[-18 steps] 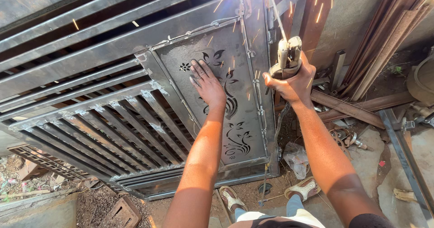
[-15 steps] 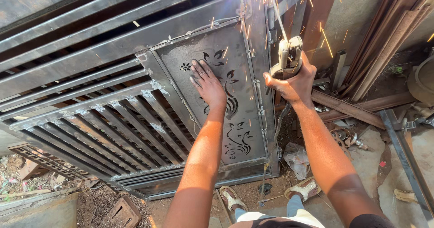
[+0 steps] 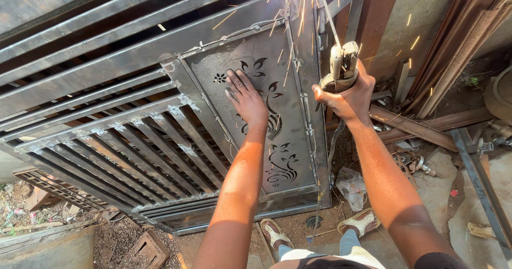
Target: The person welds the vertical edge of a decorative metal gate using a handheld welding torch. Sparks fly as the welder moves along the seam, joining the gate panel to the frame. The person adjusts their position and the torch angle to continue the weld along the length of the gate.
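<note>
- Welding along the upper right edge of the steel gate [image 3: 106, 61]: our right hand [image 3: 346, 95] is clenched around the electrode holder [image 3: 343, 66], with the thin welding rod [image 3: 326, 13] running up from it to the gate's top right corner.
- Change since half a second back: the spark shower [image 3: 293, 7] has spread wider, with streaks now flying left over the crossbars and right across the wall [image 3: 426, 13]. Hands and holder sit in nearly the same place. We judge the arc is burning steadily and the bead is still being laid at that one joint.
- Our left hand [image 3: 245, 95] lies flat, fingers spread, grasping nothing, pressed on the decorative panel [image 3: 266, 119] near its upper left corner.
- Panel appearance: grey sheet steel with floral cut-outs, framed by square tube, filling the gate's right end beside slanted bars [image 3: 133, 151]. Rough tack welds show pale at the bar ends.
- Surroundings: rusty steel lengths [image 3: 421, 125] lean and lie beyond the gate's right edge; our sandalled feet [image 3: 362, 223] stand on dirt below its bottom edge.
</note>
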